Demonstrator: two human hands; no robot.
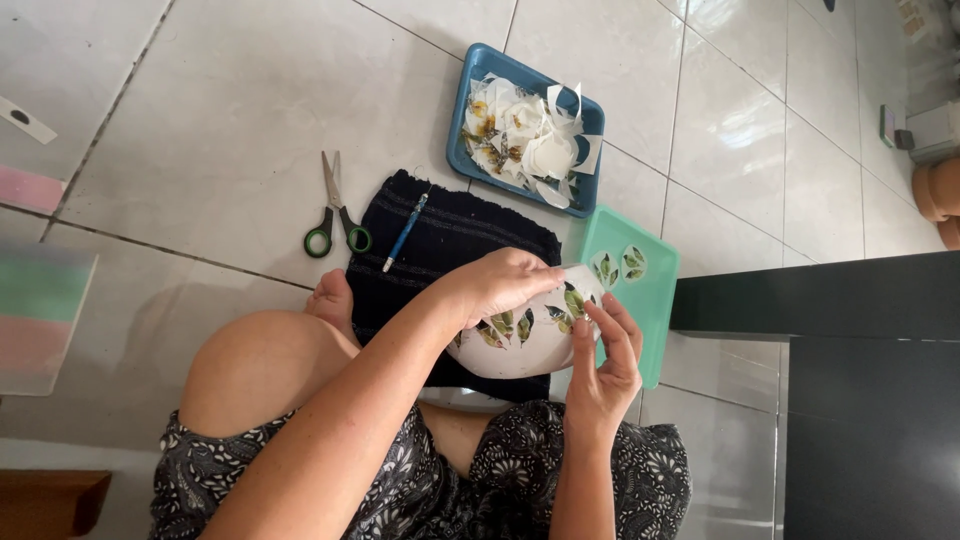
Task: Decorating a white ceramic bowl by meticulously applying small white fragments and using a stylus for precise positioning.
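Left grip: our left hand [500, 285] curls over the top of a white vase [530, 340], holding it.
Right grip: our right hand [608, 350] pinches a leaf cutout [573, 300] against the vase.
Vase: above our lap, over a dark cloth [450, 240].
Right: green tray [650, 290].
Far: blue tray [470, 130] of scraps.
Left: pen [405, 233], scissors [333, 215], on the floor [220, 120].

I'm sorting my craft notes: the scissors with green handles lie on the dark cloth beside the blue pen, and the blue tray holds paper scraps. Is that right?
Not quite. The head view shows the scissors with green handles lying on the bare floor tile, left of the dark cloth. Only the blue pen lies on the cloth. The blue tray does hold paper scraps.
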